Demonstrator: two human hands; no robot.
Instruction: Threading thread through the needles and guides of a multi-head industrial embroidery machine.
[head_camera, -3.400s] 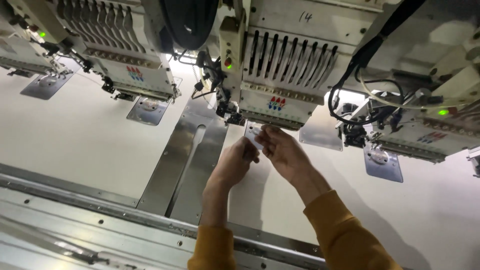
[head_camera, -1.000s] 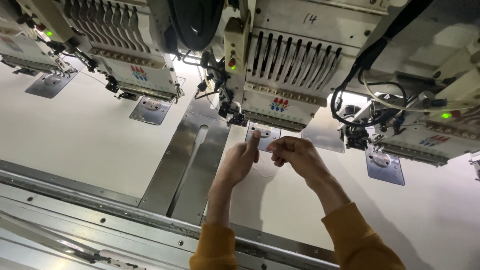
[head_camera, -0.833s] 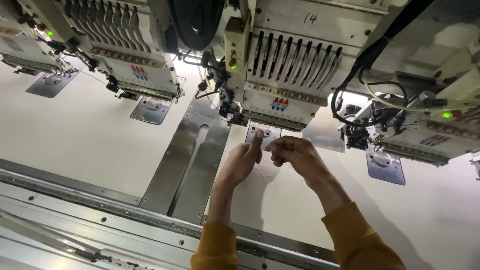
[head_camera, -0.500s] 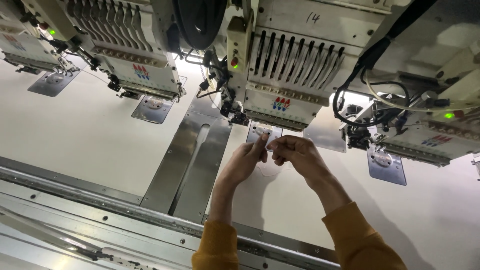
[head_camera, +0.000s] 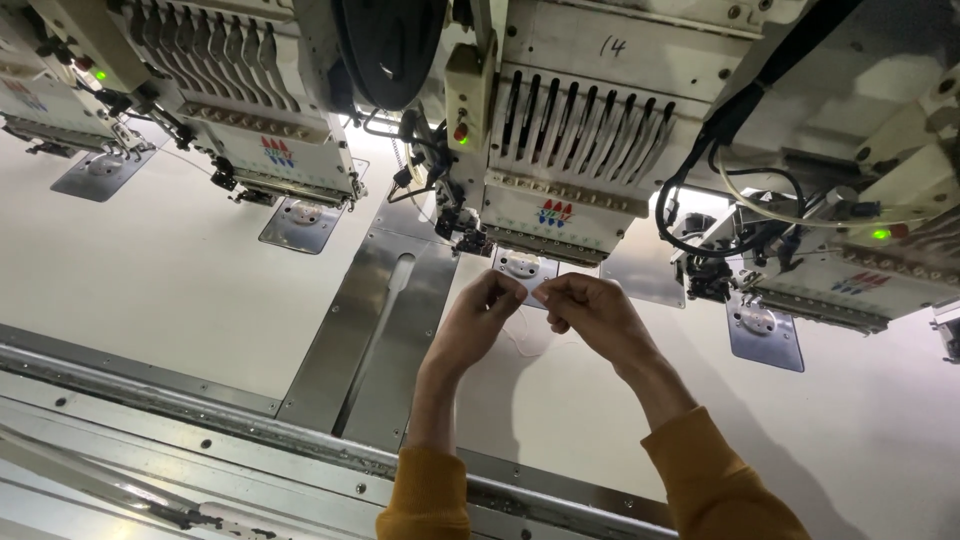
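Both hands pinch a fine white thread just below the middle embroidery head, left hand and right hand nearly touching above the white bench; I'd keep it taut between the pinched grips.

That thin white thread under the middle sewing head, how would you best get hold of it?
Pinch the white thread between thumb and forefinger tips, as the left hand and right hand do now, coming from either side just below the embroidery head. It is too fine and limp for a full grasp, and it trails slack onto the white table.
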